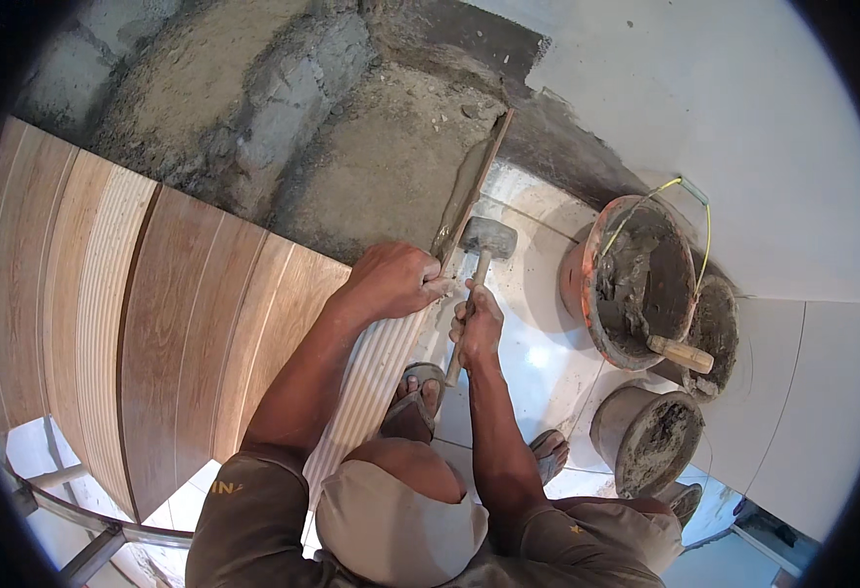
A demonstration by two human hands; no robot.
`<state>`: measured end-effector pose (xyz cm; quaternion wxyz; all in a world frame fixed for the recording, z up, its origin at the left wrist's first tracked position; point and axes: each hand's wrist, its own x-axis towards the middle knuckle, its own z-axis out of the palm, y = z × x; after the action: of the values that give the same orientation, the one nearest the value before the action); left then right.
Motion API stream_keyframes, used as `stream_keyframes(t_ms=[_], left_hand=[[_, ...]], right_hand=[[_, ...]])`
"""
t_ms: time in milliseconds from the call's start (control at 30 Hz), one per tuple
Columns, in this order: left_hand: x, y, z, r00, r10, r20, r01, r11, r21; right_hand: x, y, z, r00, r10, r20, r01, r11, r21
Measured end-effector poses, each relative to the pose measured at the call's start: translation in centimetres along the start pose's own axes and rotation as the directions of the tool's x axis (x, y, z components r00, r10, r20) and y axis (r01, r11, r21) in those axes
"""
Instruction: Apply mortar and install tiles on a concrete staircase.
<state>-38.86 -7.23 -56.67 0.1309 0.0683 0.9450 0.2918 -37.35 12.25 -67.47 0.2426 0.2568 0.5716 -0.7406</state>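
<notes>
My right hand (480, 323) is wrapped round the wooden handle of a rubber mallet (490, 237), its dark grey head pointing away from me. My left hand (397, 278) is closed, thumb and fingers curled together, at the far end of a ribbed, cream stair tile (376, 377). Whatever its fingers hold, if anything, is hidden. Just beyond both hands, an upright thin tile edge (489, 162) borders a bed of rough grey mortar (376, 162). The mallet head hangs beside this edge, over the pale floor.
Wood-look stair tiles (180, 323) cover the steps at left. At right stands an orange bucket (575, 279) of mortar with a wooden-handled trowel (682, 354); another mortar bucket (626, 436) is nearer. Glossy floor tiles (538, 367) lie between. A metal rail (97, 554) curves at lower left.
</notes>
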Motion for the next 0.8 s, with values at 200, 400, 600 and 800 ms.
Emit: stream_keyframes(t_ms=[200,400,600,800], left_hand=[[-0.1,0.2,-0.2,1.000,0.020,0.013,-0.020,1.000,-0.004],[-0.4,-0.5,-1.0,0.997,0.041,0.064,-0.035,0.994,-0.100],[-0.1,-1.1,-1.6,0.992,0.061,0.107,-0.035,0.973,-0.226],[0.2,-1.1,-1.1,0.991,0.086,0.106,-0.061,0.973,-0.225]], right_hand=[[0.8,-0.3,-0.7,0.999,-0.029,0.029,0.029,1.000,0.001],[1.2,-0.2,-0.5,1.000,0.008,0.018,-0.009,0.998,0.055],[1.5,-0.3,-0.5,1.000,0.015,0.001,-0.015,0.997,0.074],[1.3,-0.3,-0.4,1.000,0.029,0.001,-0.029,0.999,0.044]])
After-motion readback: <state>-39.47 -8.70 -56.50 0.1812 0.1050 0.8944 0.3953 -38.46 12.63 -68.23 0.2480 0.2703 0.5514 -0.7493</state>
